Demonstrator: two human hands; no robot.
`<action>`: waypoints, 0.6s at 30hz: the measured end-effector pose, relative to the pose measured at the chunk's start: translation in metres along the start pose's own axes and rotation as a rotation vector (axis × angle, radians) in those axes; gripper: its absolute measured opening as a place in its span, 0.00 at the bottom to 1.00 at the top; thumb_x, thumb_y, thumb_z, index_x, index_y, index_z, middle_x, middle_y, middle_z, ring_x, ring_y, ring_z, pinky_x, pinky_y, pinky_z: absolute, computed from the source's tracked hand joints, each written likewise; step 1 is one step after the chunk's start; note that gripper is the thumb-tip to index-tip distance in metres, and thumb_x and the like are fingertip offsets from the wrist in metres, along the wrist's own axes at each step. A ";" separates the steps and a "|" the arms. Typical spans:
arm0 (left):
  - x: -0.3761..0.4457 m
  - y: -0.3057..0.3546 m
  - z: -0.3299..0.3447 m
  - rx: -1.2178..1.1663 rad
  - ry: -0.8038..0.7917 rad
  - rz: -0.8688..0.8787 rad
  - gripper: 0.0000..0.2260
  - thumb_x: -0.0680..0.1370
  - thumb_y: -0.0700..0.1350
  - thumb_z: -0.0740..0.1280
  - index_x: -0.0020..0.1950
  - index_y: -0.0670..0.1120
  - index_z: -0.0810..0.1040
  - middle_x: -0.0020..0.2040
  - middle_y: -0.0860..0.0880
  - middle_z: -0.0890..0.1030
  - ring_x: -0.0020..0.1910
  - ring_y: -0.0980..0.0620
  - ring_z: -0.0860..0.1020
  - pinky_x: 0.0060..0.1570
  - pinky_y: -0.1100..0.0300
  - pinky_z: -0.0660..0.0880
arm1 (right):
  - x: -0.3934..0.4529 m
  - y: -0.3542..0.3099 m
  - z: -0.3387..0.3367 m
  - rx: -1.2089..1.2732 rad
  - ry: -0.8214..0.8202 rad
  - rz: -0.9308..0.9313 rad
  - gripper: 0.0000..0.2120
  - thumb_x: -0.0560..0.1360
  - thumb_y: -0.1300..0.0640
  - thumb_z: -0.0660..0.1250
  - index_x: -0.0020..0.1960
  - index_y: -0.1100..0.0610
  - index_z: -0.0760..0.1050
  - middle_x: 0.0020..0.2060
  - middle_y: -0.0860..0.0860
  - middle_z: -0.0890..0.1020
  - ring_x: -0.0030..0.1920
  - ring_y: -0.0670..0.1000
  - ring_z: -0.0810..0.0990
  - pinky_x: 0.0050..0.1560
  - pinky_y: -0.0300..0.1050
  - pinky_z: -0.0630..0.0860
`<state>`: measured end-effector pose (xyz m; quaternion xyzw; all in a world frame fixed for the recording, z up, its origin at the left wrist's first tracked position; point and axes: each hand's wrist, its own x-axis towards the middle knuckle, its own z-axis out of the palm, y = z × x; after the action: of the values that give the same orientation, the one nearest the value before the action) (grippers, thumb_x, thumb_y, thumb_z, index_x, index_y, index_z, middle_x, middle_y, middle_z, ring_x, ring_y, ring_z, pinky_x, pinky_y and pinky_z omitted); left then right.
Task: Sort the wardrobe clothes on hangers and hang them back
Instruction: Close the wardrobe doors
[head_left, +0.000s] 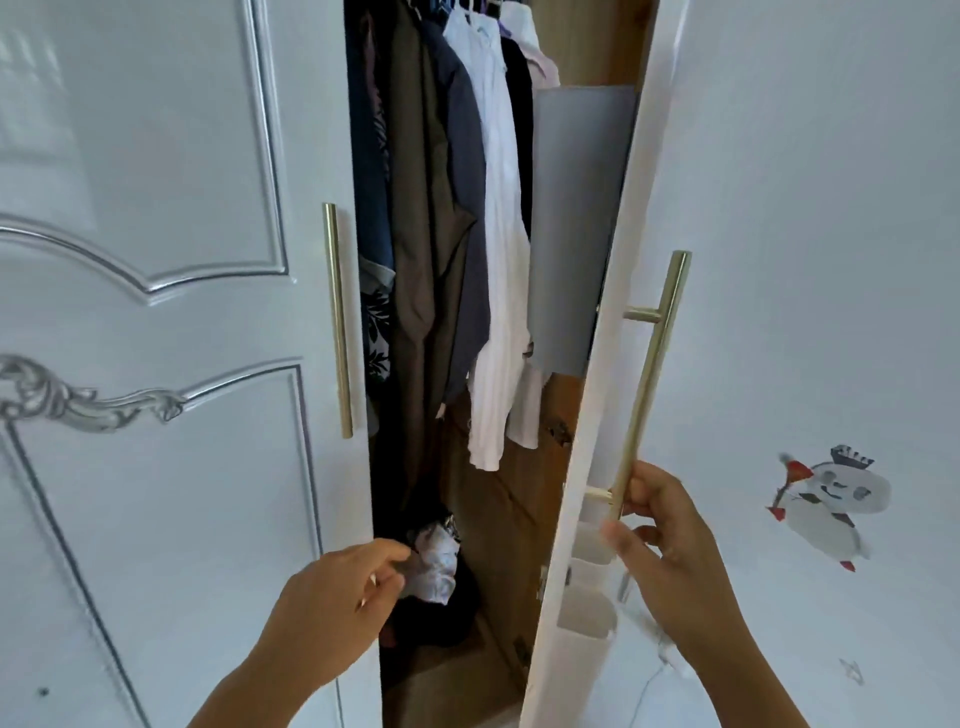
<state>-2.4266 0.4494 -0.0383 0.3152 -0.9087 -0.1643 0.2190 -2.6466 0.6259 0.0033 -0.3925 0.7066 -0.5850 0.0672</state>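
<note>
Right hand (662, 525) curls round the lower end of the gold bar handle (655, 374) on the right door (779, 260), thumb and fingers wrapped on it; judged to be swinging that door, which stands partly open and angled toward the camera. Left hand (337, 592) reaches into the gap, fingers loosely bent, tips at or just touching a crumpled pale cloth (434, 564) on the wardrobe floor; cannot tell if it has a pinch on it.

Left door (156, 260) lies shut or nearly so, its own gold handle (337, 322) untouched. The gap between the doors is narrow, so only part of the rail shows.

Clothes (457, 208) hang inside, packed side by side. Counted, roughly six garments: dark blue patterned, brown, navy, long white, black, pale pink-white at the far right. Hanger hooks barely visible at the top edge. A dark heap sits under the pale cloth; count of pieces unclear.

Doors: two. Handles: two. One snowman sticker (826, 506) on the right door. White plastic bins (589, 587) are fixed inside that door, about three.

Task judged at its start: nothing taken off the rail yet.
</note>
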 end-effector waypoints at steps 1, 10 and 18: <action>-0.006 -0.007 -0.003 0.030 0.008 -0.013 0.12 0.80 0.53 0.58 0.63 0.60 0.71 0.47 0.66 0.76 0.44 0.62 0.77 0.45 0.75 0.68 | 0.003 -0.002 0.009 -0.005 -0.019 -0.002 0.16 0.75 0.59 0.68 0.60 0.49 0.70 0.49 0.42 0.79 0.49 0.45 0.79 0.42 0.30 0.77; -0.038 -0.052 -0.034 0.118 0.118 -0.118 0.12 0.79 0.51 0.60 0.62 0.61 0.72 0.41 0.69 0.72 0.36 0.67 0.73 0.39 0.77 0.65 | 0.038 -0.023 0.090 -0.032 -0.011 -0.097 0.07 0.78 0.57 0.63 0.54 0.51 0.78 0.39 0.43 0.80 0.37 0.42 0.77 0.40 0.34 0.74; 0.017 -0.042 -0.044 0.156 0.180 -0.056 0.15 0.80 0.53 0.57 0.67 0.59 0.68 0.56 0.61 0.78 0.51 0.61 0.77 0.44 0.73 0.64 | 0.078 -0.037 0.153 -0.159 -0.196 -0.177 0.05 0.80 0.58 0.58 0.52 0.56 0.72 0.38 0.52 0.80 0.38 0.52 0.79 0.40 0.45 0.76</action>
<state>-2.3953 0.3995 -0.0143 0.3702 -0.8862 -0.0702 0.2697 -2.5978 0.4576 0.0171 -0.5124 0.7034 -0.4899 0.0526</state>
